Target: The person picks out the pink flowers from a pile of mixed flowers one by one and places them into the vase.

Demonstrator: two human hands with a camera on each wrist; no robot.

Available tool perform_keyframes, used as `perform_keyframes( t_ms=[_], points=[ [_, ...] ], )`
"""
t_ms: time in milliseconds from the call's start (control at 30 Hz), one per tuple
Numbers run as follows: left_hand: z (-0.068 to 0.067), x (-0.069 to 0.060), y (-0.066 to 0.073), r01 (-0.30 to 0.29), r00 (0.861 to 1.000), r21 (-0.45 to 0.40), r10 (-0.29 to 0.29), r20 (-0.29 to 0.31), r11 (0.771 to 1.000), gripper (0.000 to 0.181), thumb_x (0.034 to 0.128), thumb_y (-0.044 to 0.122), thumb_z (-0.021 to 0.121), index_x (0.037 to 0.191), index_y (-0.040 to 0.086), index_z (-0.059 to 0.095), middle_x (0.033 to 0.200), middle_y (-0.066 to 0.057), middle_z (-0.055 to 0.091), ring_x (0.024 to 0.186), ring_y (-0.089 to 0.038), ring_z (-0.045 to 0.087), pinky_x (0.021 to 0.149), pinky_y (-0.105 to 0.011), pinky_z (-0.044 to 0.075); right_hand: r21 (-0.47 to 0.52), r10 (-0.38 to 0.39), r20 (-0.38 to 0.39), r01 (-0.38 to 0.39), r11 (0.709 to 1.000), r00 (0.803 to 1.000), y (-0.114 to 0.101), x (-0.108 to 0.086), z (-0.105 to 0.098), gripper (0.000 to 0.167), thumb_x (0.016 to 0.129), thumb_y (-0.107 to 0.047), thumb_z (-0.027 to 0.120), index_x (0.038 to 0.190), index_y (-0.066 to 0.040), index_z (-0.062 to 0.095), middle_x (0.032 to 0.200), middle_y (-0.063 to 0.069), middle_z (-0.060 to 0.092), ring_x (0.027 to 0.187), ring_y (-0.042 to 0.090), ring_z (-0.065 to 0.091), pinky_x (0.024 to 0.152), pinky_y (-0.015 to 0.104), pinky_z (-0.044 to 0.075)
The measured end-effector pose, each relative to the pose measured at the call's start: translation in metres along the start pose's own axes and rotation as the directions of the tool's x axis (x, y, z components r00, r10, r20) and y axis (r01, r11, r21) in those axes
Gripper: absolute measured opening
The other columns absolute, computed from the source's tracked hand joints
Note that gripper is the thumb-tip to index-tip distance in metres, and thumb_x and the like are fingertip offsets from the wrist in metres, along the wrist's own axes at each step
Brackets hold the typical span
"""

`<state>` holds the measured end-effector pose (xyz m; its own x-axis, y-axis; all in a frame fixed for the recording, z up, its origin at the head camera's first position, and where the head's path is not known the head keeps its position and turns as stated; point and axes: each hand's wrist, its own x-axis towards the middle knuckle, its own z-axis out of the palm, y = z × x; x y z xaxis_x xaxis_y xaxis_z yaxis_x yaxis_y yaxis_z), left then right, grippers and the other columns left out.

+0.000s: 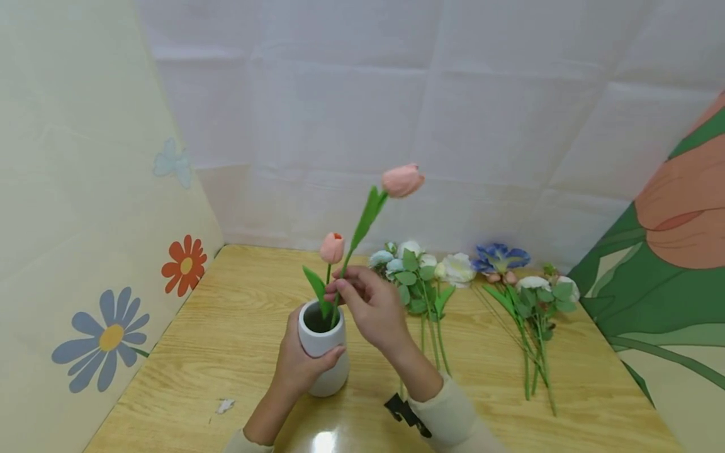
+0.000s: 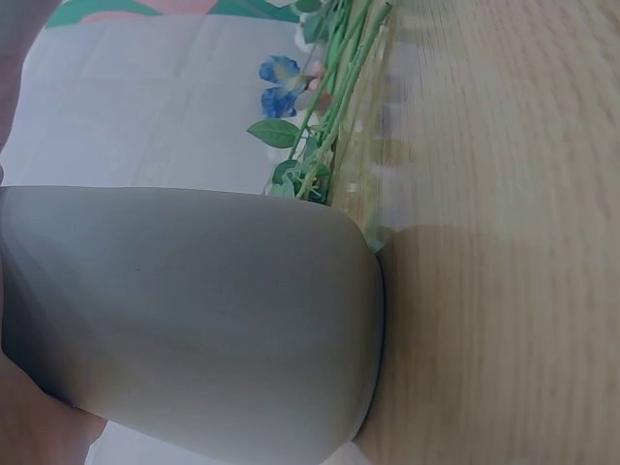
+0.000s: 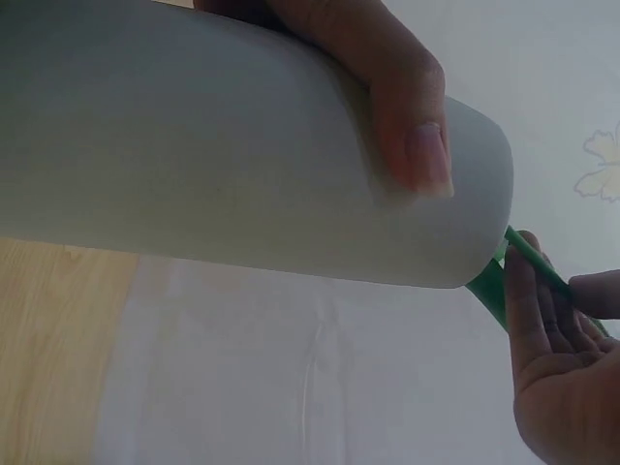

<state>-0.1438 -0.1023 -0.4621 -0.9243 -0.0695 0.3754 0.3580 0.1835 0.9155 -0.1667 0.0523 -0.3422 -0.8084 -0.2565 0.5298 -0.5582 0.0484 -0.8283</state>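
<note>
A white vase [image 1: 328, 370] stands upright on the wooden table, and my left hand [image 1: 299, 358] grips it round its upper part, thumb across the front. In the vase's mouth stands a short pink tulip [image 1: 331, 248] with a green leaf. My right hand [image 1: 374, 305] pinches the stem of a taller pink tulip [image 1: 403, 180] just above the rim; its lower end is inside the vase. The right wrist view shows the left thumb on the vase wall [image 3: 242, 165] and the right hand [image 3: 562, 358] at the green stem. In the left wrist view the vase base [image 2: 242, 320] meets the table.
To the right lie white and pale blue flowers [image 1: 410, 267] with long stems. Farther right is another bunch with a blue flower [image 1: 500, 258] and white blooms [image 1: 535, 283]. A small white scrap [image 1: 224, 406] lies at the front left. A pale cloth [image 1: 396, 94] hangs behind the table.
</note>
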Motion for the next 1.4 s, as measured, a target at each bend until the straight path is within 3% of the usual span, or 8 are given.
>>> perform_keyframes(
  t_ms=[167, 267, 533, 700, 1000, 1400],
  points=[
    [0.000, 0.000, 0.001, 0.003, 1.000, 0.002, -0.003, -0.012, 1.000, 0.092, 0.0712, 0.016, 0.090, 0.147, 0.010, 0.038, 0.127, -0.006, 0.061, 0.106, -0.023, 0.061, 0.088, -0.043, 0.052, -0.032, -0.015, 0.033, 0.016, 0.999, 0.999, 0.002, -0.002, 0.002, 0.016, 0.100, -0.004, 0.061, 0.112, 0.006, 0.065, 0.094, 0.017, 0.074, 0.084, 0.026, 0.074, 0.075, 0.032, 0.060],
    [0.000, 0.000, 0.001, 0.005, 1.000, 0.001, -0.005, -0.004, 1.000, 0.091, 0.0721, 0.016, 0.090, 0.147, 0.011, 0.038, 0.127, -0.007, 0.060, 0.107, -0.023, 0.060, 0.089, -0.043, 0.052, -0.103, -0.038, 0.048, 0.043, 0.994, 0.998, 0.003, -0.004, 0.002, 0.014, 0.100, -0.006, 0.062, 0.110, 0.003, 0.067, 0.093, 0.012, 0.075, 0.083, 0.021, 0.074, 0.074, 0.030, 0.060],
    [-0.001, -0.001, 0.001, -0.003, 1.000, -0.012, 0.003, 0.006, 1.000, 0.090, 0.0736, 0.016, 0.089, 0.147, 0.011, 0.037, 0.128, -0.007, 0.059, 0.107, -0.023, 0.060, 0.089, -0.039, 0.052, -0.338, -0.089, 0.094, 0.116, 0.934, 0.992, 0.000, -0.008, 0.000, 0.009, 0.096, -0.011, 0.069, 0.103, -0.006, 0.071, 0.090, 0.004, 0.075, 0.080, 0.012, 0.072, 0.072, 0.026, 0.058],
    [-0.001, -0.001, 0.002, -0.001, 1.000, -0.013, 0.001, 0.005, 1.000, 0.090, 0.0737, 0.016, 0.089, 0.147, 0.011, 0.037, 0.128, -0.006, 0.059, 0.108, -0.024, 0.060, 0.089, -0.043, 0.052, -0.382, -0.042, 0.094, 0.075, 0.921, 0.995, -0.003, -0.008, -0.002, 0.013, 0.097, -0.017, 0.069, 0.104, -0.007, 0.072, 0.095, 0.004, 0.075, 0.084, 0.014, 0.073, 0.073, 0.026, 0.058],
    [0.001, -0.001, 0.001, 0.008, 1.000, 0.002, -0.008, -0.001, 1.000, 0.092, 0.0723, 0.016, 0.090, 0.147, 0.011, 0.037, 0.127, -0.006, 0.060, 0.106, -0.023, 0.061, 0.088, -0.044, 0.052, -0.448, 0.102, 0.020, -0.082, 0.890, 0.995, -0.002, -0.010, -0.012, 0.023, 0.095, -0.032, 0.072, 0.108, -0.013, 0.074, 0.101, -0.001, 0.075, 0.080, 0.010, 0.071, 0.069, 0.026, 0.057],
    [0.000, -0.002, 0.001, -0.020, 1.000, 0.013, 0.020, -0.006, 1.000, 0.092, 0.0713, 0.016, 0.090, 0.146, 0.009, 0.038, 0.124, -0.008, 0.061, 0.104, -0.022, 0.061, 0.087, -0.040, 0.052, -0.508, 0.137, -0.016, -0.126, 0.852, 0.990, 0.007, -0.018, -0.034, 0.021, 0.094, -0.036, 0.072, 0.092, -0.016, 0.072, 0.079, -0.006, 0.070, 0.073, 0.005, 0.064, 0.069, 0.030, 0.055]
  ],
)
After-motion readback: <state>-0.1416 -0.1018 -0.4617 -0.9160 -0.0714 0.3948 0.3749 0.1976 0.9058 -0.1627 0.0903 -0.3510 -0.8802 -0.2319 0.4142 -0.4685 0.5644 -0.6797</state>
